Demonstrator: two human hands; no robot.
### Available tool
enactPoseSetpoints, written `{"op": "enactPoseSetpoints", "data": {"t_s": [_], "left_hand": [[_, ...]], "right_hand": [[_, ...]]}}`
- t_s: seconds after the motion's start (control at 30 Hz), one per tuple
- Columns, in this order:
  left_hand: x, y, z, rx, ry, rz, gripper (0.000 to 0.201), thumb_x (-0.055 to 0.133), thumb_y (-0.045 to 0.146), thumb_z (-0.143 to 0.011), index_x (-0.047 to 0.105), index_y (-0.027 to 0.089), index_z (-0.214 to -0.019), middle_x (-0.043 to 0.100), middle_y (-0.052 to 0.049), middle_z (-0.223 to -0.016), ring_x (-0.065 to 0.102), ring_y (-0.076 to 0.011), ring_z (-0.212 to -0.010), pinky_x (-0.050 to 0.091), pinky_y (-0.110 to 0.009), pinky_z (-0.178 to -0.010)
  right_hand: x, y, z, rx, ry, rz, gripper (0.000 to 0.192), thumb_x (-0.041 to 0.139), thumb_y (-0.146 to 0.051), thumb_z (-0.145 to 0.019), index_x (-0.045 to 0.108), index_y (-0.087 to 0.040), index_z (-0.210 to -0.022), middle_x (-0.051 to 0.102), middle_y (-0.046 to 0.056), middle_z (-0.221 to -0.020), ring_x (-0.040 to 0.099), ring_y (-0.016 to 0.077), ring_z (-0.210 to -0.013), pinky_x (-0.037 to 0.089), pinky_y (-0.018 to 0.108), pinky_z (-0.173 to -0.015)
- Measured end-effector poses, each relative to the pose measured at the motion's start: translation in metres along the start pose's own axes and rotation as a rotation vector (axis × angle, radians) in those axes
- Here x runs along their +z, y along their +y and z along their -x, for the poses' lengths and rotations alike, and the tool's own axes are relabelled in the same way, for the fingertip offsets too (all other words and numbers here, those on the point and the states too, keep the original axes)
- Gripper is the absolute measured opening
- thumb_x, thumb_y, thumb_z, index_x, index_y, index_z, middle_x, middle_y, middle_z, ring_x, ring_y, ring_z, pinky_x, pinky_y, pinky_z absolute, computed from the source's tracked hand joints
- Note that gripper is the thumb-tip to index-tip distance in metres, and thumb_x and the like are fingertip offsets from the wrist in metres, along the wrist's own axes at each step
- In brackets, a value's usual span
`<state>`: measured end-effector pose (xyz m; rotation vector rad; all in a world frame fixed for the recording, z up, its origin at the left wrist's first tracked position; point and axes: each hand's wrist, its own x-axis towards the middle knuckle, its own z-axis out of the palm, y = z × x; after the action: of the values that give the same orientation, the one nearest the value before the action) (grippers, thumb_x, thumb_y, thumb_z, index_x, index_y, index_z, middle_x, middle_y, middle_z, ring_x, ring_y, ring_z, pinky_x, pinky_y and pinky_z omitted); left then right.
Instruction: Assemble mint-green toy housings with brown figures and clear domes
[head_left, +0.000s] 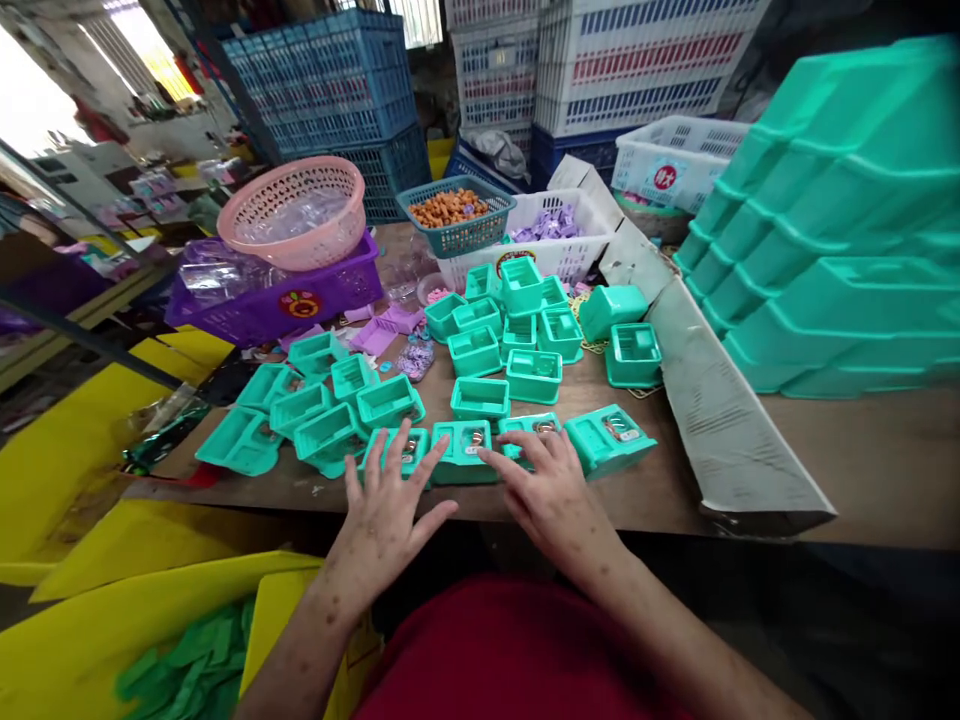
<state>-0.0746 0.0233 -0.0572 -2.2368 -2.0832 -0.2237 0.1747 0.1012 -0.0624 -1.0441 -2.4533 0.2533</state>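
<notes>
Head view. Row of four small teal moulded-plastic trays (510, 445) seen along the near edge of the brown wooden table (862, 470), each with a small metallic insert in its recess. Judged light, stiff and smooth-walled, thus liable to slide; best taken by the outer side walls, clear of the loose inserts.

Left hand (386, 510) laid flat, fingers spread, fingertips resting on the left tray of the row (405, 450); nothing clamped. Right hand (551, 495) likewise flat and unclenched, fingers reaching onto the trays toward the row's right (532, 430). Hands set apart, palms down, wrists low over the table edge.

Further teal trays (480, 350) scattered behind. Beyond these: purple plastic crate (285, 295), pink round basket (296, 210), small teal basket of orange-brown pieces (454, 215), tall stack of large teal moulded bins (832, 220) at right.
</notes>
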Motion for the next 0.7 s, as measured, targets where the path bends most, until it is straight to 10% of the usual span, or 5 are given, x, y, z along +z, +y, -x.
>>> {"op": "enactPoseSetpoints", "data": {"t_s": [0.17, 0.4, 0.6, 0.7], "left_hand": [[0.037, 0.008, 0.023, -0.05, 0.024, 0.011, 0.09, 0.07, 0.063, -0.101, 0.028, 0.041, -0.177, 0.019, -0.018, -0.185, 0.018, -0.0542, -0.169, 0.022, -0.094, -0.118], [0.061, 0.025, 0.057, -0.055, 0.176, 0.064, 0.081, 0.075, 0.049, -0.101, 0.041, 0.035, -0.173, 0.002, -0.021, -0.187, 0.004, -0.0561, -0.17, 0.008, -0.092, -0.122], [0.09, 0.038, 0.061, -0.129, 0.072, 0.138, 0.061, 0.067, 0.042, -0.107, 0.055, 0.03, -0.165, 0.003, -0.025, -0.186, 0.004, -0.0573, -0.17, 0.014, -0.096, -0.117], [0.093, 0.041, 0.054, -0.178, -0.003, 0.173, 0.058, 0.063, 0.048, -0.108, 0.058, 0.028, -0.163, 0.022, -0.024, -0.183, 0.017, -0.056, -0.168, 0.016, -0.1, -0.111]], "right_hand": [[0.038, -0.006, 0.03, 0.094, -0.036, 0.201, 0.091, 0.064, -0.002, -0.096, 0.039, -0.045, -0.171, 0.038, 0.015, -0.18, 0.028, 0.0597, -0.162, 0.03, 0.104, -0.102], [0.06, -0.015, 0.078, 0.052, -0.02, 0.204, 0.092, 0.059, -0.001, -0.097, 0.03, -0.037, -0.176, 0.026, 0.013, -0.185, -0.008, 0.0538, -0.17, 0.027, 0.097, -0.116], [0.069, -0.017, 0.086, 0.125, -0.248, 0.032, 0.096, 0.05, 0.006, -0.084, 0.039, -0.028, -0.173, 0.037, 0.011, -0.181, 0.021, 0.0537, -0.168, 0.027, 0.101, -0.111], [0.046, -0.003, 0.08, 0.052, -0.108, -0.108, 0.073, 0.053, -0.001, -0.091, 0.058, -0.027, -0.16, 0.061, 0.012, -0.163, 0.048, 0.0391, -0.158, 0.035, 0.082, -0.127]]}}
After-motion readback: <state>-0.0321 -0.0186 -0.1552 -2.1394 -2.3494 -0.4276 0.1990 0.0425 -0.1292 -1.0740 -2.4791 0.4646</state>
